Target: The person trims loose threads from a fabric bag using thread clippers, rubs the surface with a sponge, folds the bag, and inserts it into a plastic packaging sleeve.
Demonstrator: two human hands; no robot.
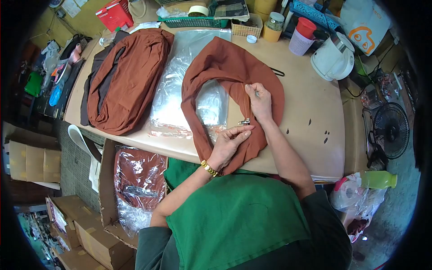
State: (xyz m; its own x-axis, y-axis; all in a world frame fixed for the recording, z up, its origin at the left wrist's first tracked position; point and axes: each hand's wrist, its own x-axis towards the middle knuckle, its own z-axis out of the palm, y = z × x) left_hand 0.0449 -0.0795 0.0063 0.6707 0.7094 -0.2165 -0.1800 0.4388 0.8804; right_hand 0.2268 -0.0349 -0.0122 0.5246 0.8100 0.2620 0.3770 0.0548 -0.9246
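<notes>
A rust-brown curved fabric bag lies on the table in front of me, its strap looping round at the left. Along its inner edge runs a zipper with a shiny metal slider. My right hand pinches the zipper edge above the slider, fingers closed. Just below the slider, my left hand has thumb and fingers pressed together on the zipper edge of the bag. A gold-coloured watch is on the left wrist.
Stacked rust-brown and dark bags lie at the left, beside clear plastic bags. A white kettle, cups and baskets line the far edge. An open carton with a wrapped bag stands below left.
</notes>
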